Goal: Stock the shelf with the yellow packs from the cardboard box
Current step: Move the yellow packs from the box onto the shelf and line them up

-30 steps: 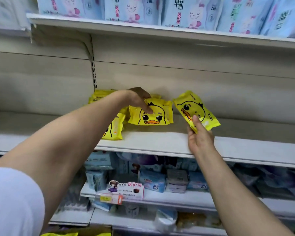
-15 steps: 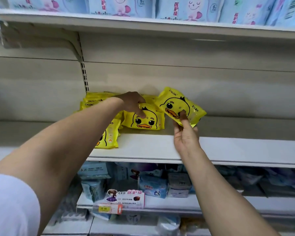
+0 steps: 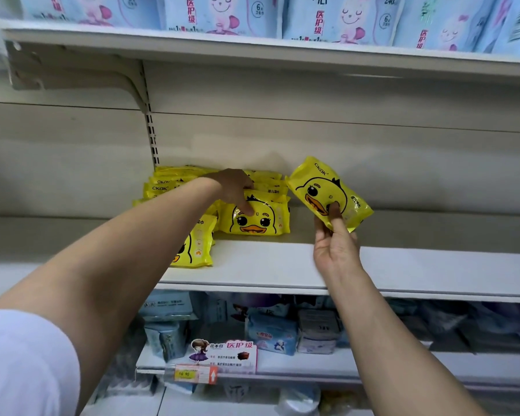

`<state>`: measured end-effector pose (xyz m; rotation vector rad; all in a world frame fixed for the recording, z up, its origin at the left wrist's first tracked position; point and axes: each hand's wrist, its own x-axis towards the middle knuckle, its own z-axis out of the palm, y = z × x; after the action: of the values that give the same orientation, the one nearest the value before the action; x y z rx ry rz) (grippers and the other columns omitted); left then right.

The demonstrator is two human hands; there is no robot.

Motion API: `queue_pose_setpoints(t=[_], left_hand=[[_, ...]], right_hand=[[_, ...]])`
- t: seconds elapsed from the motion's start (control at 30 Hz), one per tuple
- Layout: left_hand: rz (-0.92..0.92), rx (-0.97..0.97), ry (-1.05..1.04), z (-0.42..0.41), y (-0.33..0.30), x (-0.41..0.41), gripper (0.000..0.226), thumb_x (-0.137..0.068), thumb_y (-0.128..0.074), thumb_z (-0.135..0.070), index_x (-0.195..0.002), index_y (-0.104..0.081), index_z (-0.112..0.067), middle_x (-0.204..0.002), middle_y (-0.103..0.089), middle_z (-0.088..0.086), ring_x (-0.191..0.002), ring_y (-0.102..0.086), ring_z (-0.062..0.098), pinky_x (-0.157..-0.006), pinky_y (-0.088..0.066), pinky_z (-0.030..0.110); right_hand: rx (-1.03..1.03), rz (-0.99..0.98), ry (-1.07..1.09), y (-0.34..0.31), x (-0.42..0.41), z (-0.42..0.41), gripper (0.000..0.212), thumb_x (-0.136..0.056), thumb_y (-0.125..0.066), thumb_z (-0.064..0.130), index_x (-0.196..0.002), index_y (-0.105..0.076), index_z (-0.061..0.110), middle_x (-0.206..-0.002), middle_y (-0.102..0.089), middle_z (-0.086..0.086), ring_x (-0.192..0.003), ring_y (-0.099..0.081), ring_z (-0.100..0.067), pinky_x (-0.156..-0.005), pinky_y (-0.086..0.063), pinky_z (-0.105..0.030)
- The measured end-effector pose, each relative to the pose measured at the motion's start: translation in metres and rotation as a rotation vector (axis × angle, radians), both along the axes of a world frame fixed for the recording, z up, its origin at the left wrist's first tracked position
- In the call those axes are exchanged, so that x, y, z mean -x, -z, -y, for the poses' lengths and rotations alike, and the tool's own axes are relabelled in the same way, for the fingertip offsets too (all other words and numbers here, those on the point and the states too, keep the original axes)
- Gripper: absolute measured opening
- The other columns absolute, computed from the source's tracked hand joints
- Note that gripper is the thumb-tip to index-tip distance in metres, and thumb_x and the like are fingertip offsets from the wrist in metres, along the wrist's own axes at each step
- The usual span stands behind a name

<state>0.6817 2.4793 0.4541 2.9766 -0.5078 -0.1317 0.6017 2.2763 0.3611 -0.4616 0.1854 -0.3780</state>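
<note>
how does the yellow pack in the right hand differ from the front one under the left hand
The held pack is in the air, tilted, pinched by the right hand; the front pack stands level on the shelf, touched by the left hand. The held one is alone; the front one fronts a row. Both are yellow with duck faces.

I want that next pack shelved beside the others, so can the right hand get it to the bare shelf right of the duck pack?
Probably yes: the right hand grips the tilted pack just above bare shelf, nothing between.
</note>
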Motion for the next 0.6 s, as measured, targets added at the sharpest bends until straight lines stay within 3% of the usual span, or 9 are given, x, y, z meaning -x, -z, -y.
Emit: queue_pose_setpoints(t=[0.2, 0.3, 0.37, 0.43, 0.5, 0.6], left_hand=[[0.052, -0.003, -0.078, 0.005, 0.006, 0.005, 0.076, -0.076, -0.080, -0.043, -0.137, -0.048, -0.011, -0.136, -0.053, 0.008, -0.122, -0.051, 0.028, -0.095, -0.046, 0.035], [0.068, 0.041, -0.084, 0.002, 0.005, 0.008, 0.073, -0.075, -0.080, -0.044, -0.133, -0.052, -0.010, -0.133, -0.056, 0.008, -0.120, -0.053, 0.028, -0.089, -0.044, 0.031], [0.145, 0.154, -0.082, -0.001, -0.006, 0.012, 0.064, -0.079, -0.076, -0.045, -0.130, -0.055, -0.012, -0.131, -0.058, 0.007, -0.119, -0.053, 0.027, -0.088, -0.041, 0.029], [0.286, 0.387, -0.100, -0.004, -0.022, 0.017, 0.054, -0.086, -0.070, -0.042, -0.129, -0.054, -0.013, -0.130, -0.057, 0.006, -0.120, -0.052, 0.025, -0.091, -0.039, 0.028], [0.400, 0.546, -0.046, -0.001, -0.036, 0.024, 0.049, -0.090, -0.065, -0.041, -0.131, -0.053, -0.016, -0.130, -0.058, 0.003, -0.121, -0.052, 0.020, -0.093, -0.038, 0.025], [0.313, 0.442, 0.144, 0.015, -0.045, 0.039, 0.055, -0.087, -0.065, -0.050, -0.134, -0.052, -0.025, -0.133, -0.057, -0.003, -0.123, -0.052, 0.015, -0.095, -0.038, 0.024]], right_hand=[[0.010, 0.016, -0.023, 0.000, 0.001, 0.001, 0.042, -0.083, -0.076, 0.008, -0.122, -0.060, 0.005, -0.114, -0.072, -0.014, -0.099, -0.073, -0.025, -0.075, -0.062, -0.034], [0.039, 0.011, -0.041, 0.001, 0.002, 0.000, 0.038, -0.082, -0.076, 0.007, -0.117, -0.061, 0.007, -0.114, -0.072, -0.013, -0.101, -0.072, -0.026, -0.076, -0.062, -0.035], [0.089, 0.005, -0.055, 0.000, 0.002, -0.002, 0.034, -0.083, -0.076, 0.006, -0.113, -0.061, 0.009, -0.111, -0.073, -0.011, -0.098, -0.073, -0.024, -0.074, -0.061, -0.033], [0.188, -0.008, -0.076, 0.000, 0.002, -0.004, 0.032, -0.083, -0.076, 0.007, -0.111, -0.062, 0.011, -0.109, -0.074, -0.007, -0.095, -0.073, -0.021, -0.071, -0.060, -0.029], [0.317, -0.011, -0.117, 0.000, 0.002, -0.007, 0.027, -0.084, -0.075, 0.007, -0.107, -0.063, 0.013, -0.102, -0.074, -0.005, -0.091, -0.073, -0.019, -0.068, -0.059, -0.027], [0.455, 0.025, -0.189, 0.002, 0.005, -0.010, 0.021, -0.086, -0.072, 0.003, -0.104, -0.066, 0.011, -0.094, -0.075, -0.005, -0.086, -0.073, -0.019, -0.076, -0.062, -0.035]])
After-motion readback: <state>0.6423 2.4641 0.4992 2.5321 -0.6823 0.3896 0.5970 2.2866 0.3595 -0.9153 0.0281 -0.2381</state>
